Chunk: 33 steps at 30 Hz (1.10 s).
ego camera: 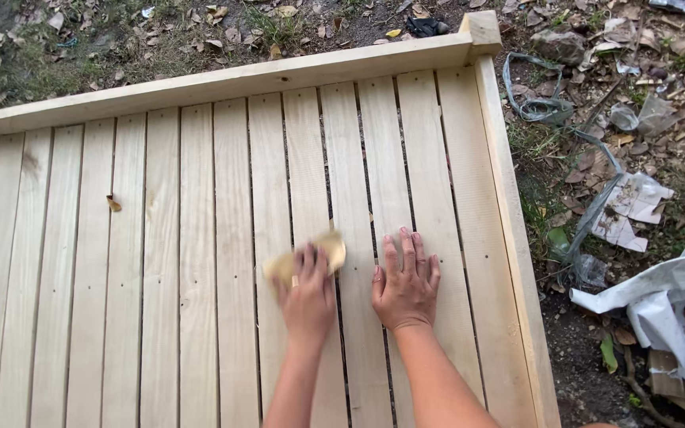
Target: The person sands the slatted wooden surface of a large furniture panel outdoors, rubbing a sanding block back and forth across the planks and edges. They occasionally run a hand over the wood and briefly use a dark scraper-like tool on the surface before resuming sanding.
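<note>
A slatted panel of pale wood point(200, 261) fills most of the view, its boards running away from the camera with narrow dark gaps between them; its left and near ends are cut off by the picture's edge. A raised wooden rail point(223, 83) borders the far side and another point(509, 238) the right side, meeting at a corner post point(481, 30). Beyond them lies bare ground with dry leaves, grass and litter point(636, 95), and crumpled white plastic sheeting point(667, 297) runs out of the picture at the right. The right hand point(406, 285) lies flat on the boards, palm down, fingers spread and holding nothing. Just beside it, the left hand point(307, 293) presses down on a tan piece of sanding paper or pad point(315, 257), fingers curled over its near part; the hand hides much of the piece and it looks blurred, so its exact kind cannot be told. It rests on the slats near the panel's middle. A small dry leaf point(112, 204) lies well to the left.
</note>
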Tool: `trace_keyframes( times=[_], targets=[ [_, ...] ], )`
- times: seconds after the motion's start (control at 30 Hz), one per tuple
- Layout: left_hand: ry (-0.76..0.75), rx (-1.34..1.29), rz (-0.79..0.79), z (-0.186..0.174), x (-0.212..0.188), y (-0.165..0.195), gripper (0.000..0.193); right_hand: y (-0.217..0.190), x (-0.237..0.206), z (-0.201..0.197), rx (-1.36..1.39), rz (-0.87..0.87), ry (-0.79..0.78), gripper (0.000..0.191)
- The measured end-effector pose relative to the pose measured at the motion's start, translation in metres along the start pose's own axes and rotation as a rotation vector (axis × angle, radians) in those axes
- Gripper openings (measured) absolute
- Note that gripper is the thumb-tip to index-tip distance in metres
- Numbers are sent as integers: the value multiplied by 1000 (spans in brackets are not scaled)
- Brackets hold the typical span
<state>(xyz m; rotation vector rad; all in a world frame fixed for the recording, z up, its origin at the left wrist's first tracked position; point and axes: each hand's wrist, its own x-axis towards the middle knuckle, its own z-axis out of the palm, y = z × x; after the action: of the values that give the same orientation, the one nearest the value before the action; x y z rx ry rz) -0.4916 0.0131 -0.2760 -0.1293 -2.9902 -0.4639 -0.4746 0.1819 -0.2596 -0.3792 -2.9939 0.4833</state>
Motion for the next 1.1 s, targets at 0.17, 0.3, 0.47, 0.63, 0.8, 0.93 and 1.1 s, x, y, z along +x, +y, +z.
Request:
trace_keyframes(
  times=[0.17,0.3,0.47,0.63,0.8,0.93,1.1],
  targets=[
    [-31,-32,-31,19,203,-2,50,-2,3,0,-16,6,-29,60],
    [-115,-56,-120,13,285,15,49,-4,7,-2,-13,27,-48,61],
    [-35,-77,33,13,207,11,50,-3,5,-2,-9,25,-43,60],
    [-23,-83,-8,-6,-3,9,56,-1,-1,6,-6,7,-21,60],
    [-83,-71,-56,-8,-74,17,55,0,-1,10,-153,-91,-17,67],
    [4,-53,18,9,20,9,52,-1,13,5,-68,-234,-159,74],
    [-56,-48,-16,28,187,9,49,-9,22,-2,40,-137,-220,77]
  ],
)
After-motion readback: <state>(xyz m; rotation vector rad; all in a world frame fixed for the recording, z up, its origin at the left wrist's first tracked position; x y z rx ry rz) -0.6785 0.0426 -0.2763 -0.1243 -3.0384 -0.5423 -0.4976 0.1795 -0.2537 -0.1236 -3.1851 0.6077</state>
